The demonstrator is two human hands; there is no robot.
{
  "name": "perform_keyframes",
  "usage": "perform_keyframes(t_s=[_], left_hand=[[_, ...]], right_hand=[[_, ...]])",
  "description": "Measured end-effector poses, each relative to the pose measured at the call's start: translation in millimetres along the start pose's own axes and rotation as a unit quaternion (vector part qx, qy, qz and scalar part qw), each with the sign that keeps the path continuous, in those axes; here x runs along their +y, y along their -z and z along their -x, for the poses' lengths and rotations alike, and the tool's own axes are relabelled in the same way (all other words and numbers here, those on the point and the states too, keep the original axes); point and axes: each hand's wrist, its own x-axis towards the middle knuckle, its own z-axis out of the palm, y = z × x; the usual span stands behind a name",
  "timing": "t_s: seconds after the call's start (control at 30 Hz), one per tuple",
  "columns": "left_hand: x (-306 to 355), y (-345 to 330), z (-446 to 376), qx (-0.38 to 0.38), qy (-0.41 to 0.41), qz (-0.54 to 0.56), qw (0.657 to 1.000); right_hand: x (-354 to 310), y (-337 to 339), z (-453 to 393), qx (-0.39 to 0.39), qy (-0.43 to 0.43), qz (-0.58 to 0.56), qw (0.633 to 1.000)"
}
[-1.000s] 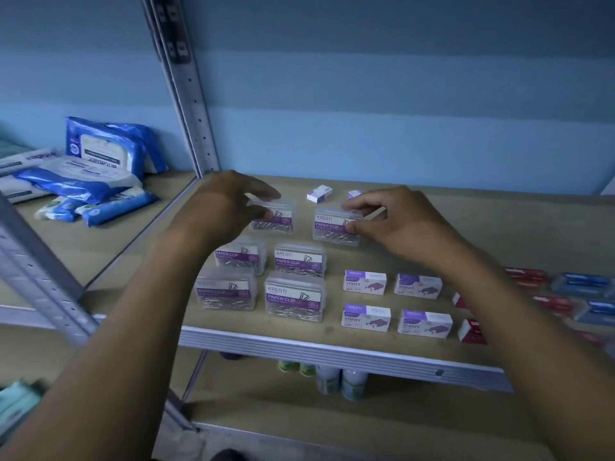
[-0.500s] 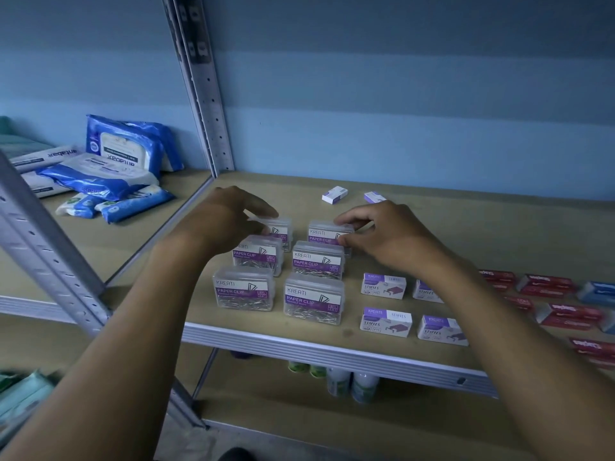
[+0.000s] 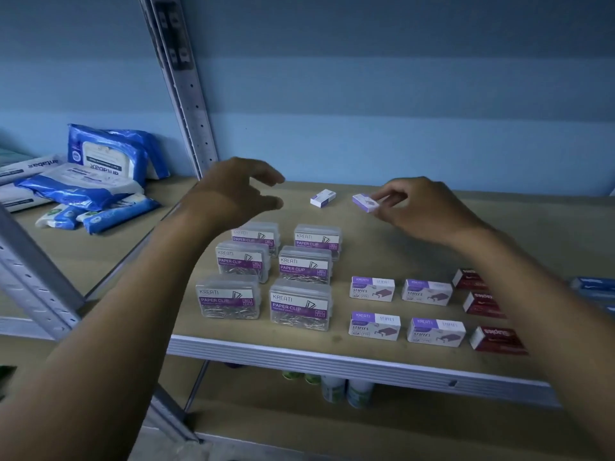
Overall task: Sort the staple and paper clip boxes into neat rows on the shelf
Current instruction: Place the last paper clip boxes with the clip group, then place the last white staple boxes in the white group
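Note:
Several clear paper clip boxes (image 3: 301,302) with purple labels stand in two columns near the front of the wooden shelf (image 3: 399,247). To their right lie purple staple boxes (image 3: 374,325) in two rows, then red staple boxes (image 3: 497,339). My right hand (image 3: 422,207) pinches a small purple staple box (image 3: 364,201) at the back of the shelf. A second small purple-and-white staple box (image 3: 322,197) lies loose just left of it. My left hand (image 3: 238,193) hovers above the back paper clip boxes, fingers loosely spread, holding nothing.
A metal upright (image 3: 186,94) divides the shelves. Blue wet-wipe packs (image 3: 100,171) lie on the left shelf. Blue boxes (image 3: 594,286) sit at the far right edge. Bottles (image 3: 346,390) stand on the shelf below. The blue wall closes the back.
Both hands left the back paper clip boxes and rose. My right hand reached back and took hold of the small purple staple box; my left hand lifted off.

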Motion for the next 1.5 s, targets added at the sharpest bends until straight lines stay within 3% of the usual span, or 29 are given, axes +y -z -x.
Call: perform_keyframes(t_s=[0.27, 0.47, 0.63, 0.97, 1.2, 1.5], left_hand=[[24, -47, -74, -0.072, -0.009, -0.06, 0.996], [16, -78, -115, -0.11, -0.008, -0.108, 0.988], [14, -96, -131, -0.105, -0.023, -0.091, 0.99], [18, -112, -138, -0.069, -0.033, -0.06, 0.995], [31, -99, -128, -0.087, -0.029, -0.05, 0.994], [63, -79, -92, -0.134, -0.08, -0.061, 0.986]], right_hand=[[15, -7, -59, -0.09, 0.023, 0.176, 0.98], [13, -21, -91, -0.113, 0.055, 0.214, 0.969], [17, -36, -102, -0.123, 0.051, 0.209, 0.969], [25, -41, -102, -0.071, 0.059, 0.132, 0.987], [30, -17, -84, -0.099, 0.013, 0.052, 0.994], [36, 15, -40, -0.107, 0.034, 0.076, 0.991]])
